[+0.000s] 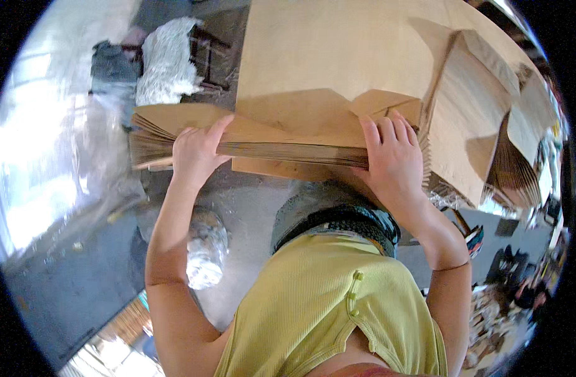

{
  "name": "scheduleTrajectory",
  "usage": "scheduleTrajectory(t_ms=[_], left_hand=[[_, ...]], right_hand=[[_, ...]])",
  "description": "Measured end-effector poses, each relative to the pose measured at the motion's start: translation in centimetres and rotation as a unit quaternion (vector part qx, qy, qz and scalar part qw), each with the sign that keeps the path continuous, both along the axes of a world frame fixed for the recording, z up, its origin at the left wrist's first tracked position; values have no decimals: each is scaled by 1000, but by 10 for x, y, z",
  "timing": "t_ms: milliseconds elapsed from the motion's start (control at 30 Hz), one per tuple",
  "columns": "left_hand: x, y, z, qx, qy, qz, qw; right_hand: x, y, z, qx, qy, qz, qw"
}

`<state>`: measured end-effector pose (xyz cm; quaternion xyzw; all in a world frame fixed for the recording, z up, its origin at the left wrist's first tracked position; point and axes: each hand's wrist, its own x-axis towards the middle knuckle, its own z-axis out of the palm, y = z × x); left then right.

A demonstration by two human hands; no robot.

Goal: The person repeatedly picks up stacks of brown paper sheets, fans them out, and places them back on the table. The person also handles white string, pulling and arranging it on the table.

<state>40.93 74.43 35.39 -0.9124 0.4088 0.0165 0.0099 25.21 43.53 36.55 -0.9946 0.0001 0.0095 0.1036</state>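
Brown paper fills the grip of both hands: a thick stack of flat brown paper bags (pixel 281 147) lies along the near edge of the tan work table (pixel 325 50), and the fingers press into it from either end. The left hand (pixel 197 154) wraps the stack's left part, thumb raised over the top sheet and fingers curled on the near edge, grasping it. The right hand (pixel 391 154) lies flat with fingers spread on the top sheet toward the right end, clamping it down rather than closing into a fist. Squaring such a bundle goes best, I judge, with even pressure from both ends so the fanned left edges do not slip. More folded brown bags (pixel 470 119) stand at the table's right edge. A white fluffy bundle (pixel 165 63) lies on the floor beyond the left corner, and a crumpled clear plastic bag (pixel 206 248) below.
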Motion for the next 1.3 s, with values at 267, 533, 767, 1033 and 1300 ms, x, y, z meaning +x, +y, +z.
scheduleTrajectory(t_ms=[267, 533, 767, 1033, 1300], left_hand=[[-18, -5, -9, 13, 37, 113, 993], [-17, -14, 11, 71, 91, 164, 980], [-119, -58, -41, -502, 18, -135, 854], [-191, -37, -347, -406, 533, 513, 537], [-179, 39, -319, -306, 533, 509, 603]], right_hand=[[13, -16, -2, 14, 31, 91, 995], [16, -10, -10, -17, 86, 67, 994], [0, -26, -30, -112, 190, 49, 974], [-49, 15, -9, -121, 75, 100, 985], [-125, 28, 33, -154, -105, 6, 982]])
